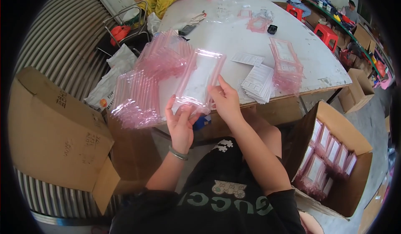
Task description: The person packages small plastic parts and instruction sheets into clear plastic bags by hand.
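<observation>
A transparent plastic pouch with pink edges (200, 75) is held at the table's near edge, tilted up toward me. My left hand (181, 123) grips its lower left end, fingers curled around the plastic. At the lower right side, my right hand (225, 98) pinches the pouch's edge. To the left lie stacks of similar pink-edged pouches (138, 92), partly overlapping one another. Right of my hands sits a loose pile of white printed cards (257, 81). Beyond it stands a stack of pouches with white cards inside (286, 60).
An open carton (361, 136) at the lower right holds bundles of filled pouches. Another cardboard box (58, 133) stands at left by a ribbed shutter (62, 25). A small black object (272, 29) rests on the white table (225, 33). Two people sit at a far bench near red stools (326, 35).
</observation>
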The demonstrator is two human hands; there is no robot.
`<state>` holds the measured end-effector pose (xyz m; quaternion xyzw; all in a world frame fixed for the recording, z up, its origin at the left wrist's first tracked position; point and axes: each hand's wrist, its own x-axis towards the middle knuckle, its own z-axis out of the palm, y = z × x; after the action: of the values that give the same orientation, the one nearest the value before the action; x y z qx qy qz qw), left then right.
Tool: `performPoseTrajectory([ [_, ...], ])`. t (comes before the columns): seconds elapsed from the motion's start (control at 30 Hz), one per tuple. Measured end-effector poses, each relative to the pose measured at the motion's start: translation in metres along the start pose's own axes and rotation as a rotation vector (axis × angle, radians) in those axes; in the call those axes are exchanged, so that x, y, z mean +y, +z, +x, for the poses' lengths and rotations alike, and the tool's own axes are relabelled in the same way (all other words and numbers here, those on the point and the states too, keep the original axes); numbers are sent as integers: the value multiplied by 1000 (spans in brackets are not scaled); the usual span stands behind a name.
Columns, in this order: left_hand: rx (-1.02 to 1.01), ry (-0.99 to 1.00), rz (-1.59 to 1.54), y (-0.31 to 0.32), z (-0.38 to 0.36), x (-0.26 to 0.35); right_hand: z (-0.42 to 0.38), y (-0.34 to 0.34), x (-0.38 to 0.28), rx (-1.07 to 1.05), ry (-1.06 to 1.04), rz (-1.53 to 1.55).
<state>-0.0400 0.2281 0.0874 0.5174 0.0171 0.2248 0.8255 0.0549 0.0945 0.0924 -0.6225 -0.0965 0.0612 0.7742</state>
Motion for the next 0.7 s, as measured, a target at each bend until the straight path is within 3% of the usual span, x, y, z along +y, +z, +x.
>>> performPoseTrajectory([
  [0.13,29,-105,52,-5,7,-4,-2,14,15,195,-317,-381],
  [0.2,36,41,243,-30,25,-28,3,22,25,369,-478,-532],
  [0.3,-30,192,358,-33,32,-9,12,27,23,336,-499,-408],
  [0.33,-62,229,369,-28,31,9,13,25,22,264,-472,-324],
  [0.4,-250,-62,-5,-25,33,33,11,15,22,101,-405,-159],
  [0.47,-410,-273,-322,-19,43,43,-3,5,-9,-262,-10,34],
  [0.5,-521,-311,-268,-6,41,48,-8,1,-21,-430,189,134],
  [0.6,-482,-288,-320,6,36,35,-13,-11,-26,-388,414,45],
  [0.7,-81,-379,-474,7,43,29,-33,-12,-10,227,-693,-242],
])
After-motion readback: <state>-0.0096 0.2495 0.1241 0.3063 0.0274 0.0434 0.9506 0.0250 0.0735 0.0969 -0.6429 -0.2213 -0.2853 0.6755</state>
